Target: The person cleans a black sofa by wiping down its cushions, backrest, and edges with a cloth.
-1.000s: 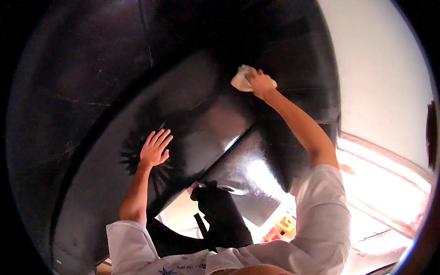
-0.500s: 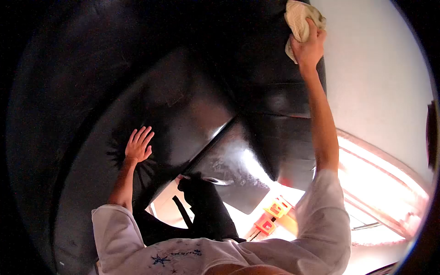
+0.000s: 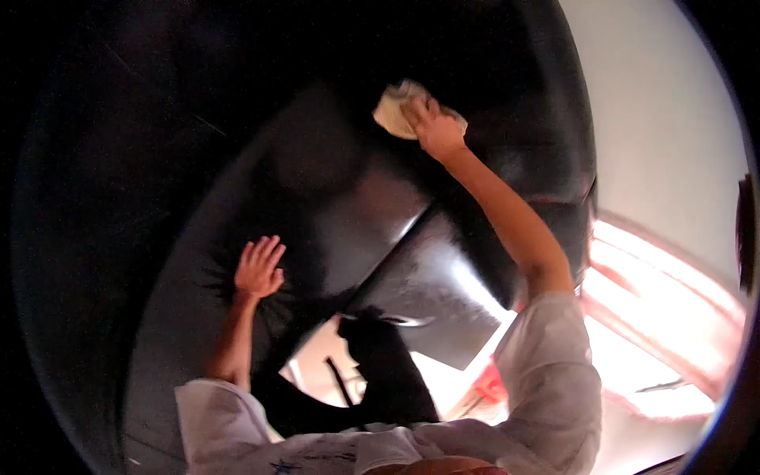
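A crumpled pale yellow cloth [image 3: 393, 115] lies under my right hand [image 3: 438, 129], whose fingers press it against a large black padded surface [image 3: 317, 158] that looks like leather upholstery. Lower and to the left, my left hand [image 3: 260, 267] rests flat on the same black surface with its fingers stretched out and nothing in it. A long seam runs diagonally between the two hands, with a shiny black panel [image 3: 427, 293] below it.
To the right rises a pale wall [image 3: 665, 103]. Bright light falls on the floor at lower right, where a red object [image 3: 491, 384] is partly hidden by my right sleeve. My dark-clothed legs [image 3: 380, 364] are at the bottom centre.
My right hand has moved with the cloth from the right edge of the black surface leftward and down. The left hand appears slightly further right and lower, as the view has shifted.
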Demonstrator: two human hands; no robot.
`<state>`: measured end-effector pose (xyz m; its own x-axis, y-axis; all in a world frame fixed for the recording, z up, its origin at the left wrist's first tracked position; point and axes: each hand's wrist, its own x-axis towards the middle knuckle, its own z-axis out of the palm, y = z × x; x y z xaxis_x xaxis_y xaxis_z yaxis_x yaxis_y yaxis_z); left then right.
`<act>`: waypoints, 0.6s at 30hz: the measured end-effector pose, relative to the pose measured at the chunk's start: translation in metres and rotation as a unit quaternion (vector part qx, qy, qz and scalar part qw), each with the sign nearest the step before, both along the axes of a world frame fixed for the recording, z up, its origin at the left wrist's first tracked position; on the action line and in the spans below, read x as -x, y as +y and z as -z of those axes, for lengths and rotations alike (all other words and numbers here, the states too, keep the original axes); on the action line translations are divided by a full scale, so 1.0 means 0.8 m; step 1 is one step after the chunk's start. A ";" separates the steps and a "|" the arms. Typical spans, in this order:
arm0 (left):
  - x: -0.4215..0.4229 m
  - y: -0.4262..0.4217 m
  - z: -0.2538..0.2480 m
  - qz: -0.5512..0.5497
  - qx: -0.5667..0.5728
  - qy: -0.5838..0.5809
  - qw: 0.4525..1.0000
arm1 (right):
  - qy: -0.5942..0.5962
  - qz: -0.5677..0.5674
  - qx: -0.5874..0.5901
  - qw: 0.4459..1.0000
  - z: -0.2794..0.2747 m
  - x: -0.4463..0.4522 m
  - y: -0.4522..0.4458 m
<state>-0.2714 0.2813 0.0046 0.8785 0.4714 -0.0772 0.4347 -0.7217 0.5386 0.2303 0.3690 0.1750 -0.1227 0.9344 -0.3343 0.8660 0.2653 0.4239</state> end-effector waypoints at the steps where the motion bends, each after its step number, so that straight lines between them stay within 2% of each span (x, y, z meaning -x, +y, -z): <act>1: -0.001 0.001 -0.006 -0.008 -0.005 -0.002 1.000 | -0.015 -0.003 0.060 0.998 0.032 -0.009 -0.041; 2: -0.007 -0.007 -0.007 -0.014 -0.007 -0.011 1.000 | -0.031 -0.003 0.124 0.992 0.053 -0.018 -0.080; 3: -0.008 -0.007 0.001 -0.017 -0.010 -0.045 0.999 | -0.032 0.028 0.116 0.992 0.052 -0.010 -0.099; 5: -0.012 0.001 -0.002 -0.011 -0.007 -0.056 0.998 | -0.089 0.074 0.195 0.974 0.027 -0.001 -0.122; 6: -0.014 0.007 -0.010 -0.006 -0.006 -0.055 0.998 | -0.060 0.228 0.191 0.953 -0.001 -0.006 -0.124; 8: -0.005 0.005 -0.018 0.003 -0.013 -0.051 0.999 | 0.001 0.266 0.045 0.963 -0.097 -0.006 -0.132; 9: -0.010 0.007 -0.022 -0.009 -0.015 -0.043 0.999 | 0.034 0.142 -0.084 0.986 -0.158 -0.014 -0.124; 11: -0.029 0.009 -0.025 -0.009 -0.022 -0.041 0.999 | 0.040 0.167 -0.255 0.951 -0.259 -0.054 -0.101; 13: -0.025 0.007 -0.028 -0.005 -0.025 -0.028 0.999 | 0.006 0.174 -0.407 0.897 -0.320 -0.076 -0.063; 14: -0.033 0.008 -0.029 -0.002 -0.025 -0.030 0.999 | -0.032 0.191 -0.477 0.858 -0.326 -0.096 -0.046; 15: -0.040 0.008 -0.025 -0.004 -0.023 -0.030 0.999 | -0.031 0.194 -0.473 0.859 -0.306 -0.112 -0.032; 17: -0.048 0.005 -0.021 0.001 -0.033 -0.017 0.999 | 0.087 0.256 -0.424 0.864 -0.257 -0.132 -0.010; 18: -0.053 0.006 -0.019 0.009 -0.038 -0.011 0.999 | 0.078 0.223 -0.439 0.867 -0.240 -0.123 -0.010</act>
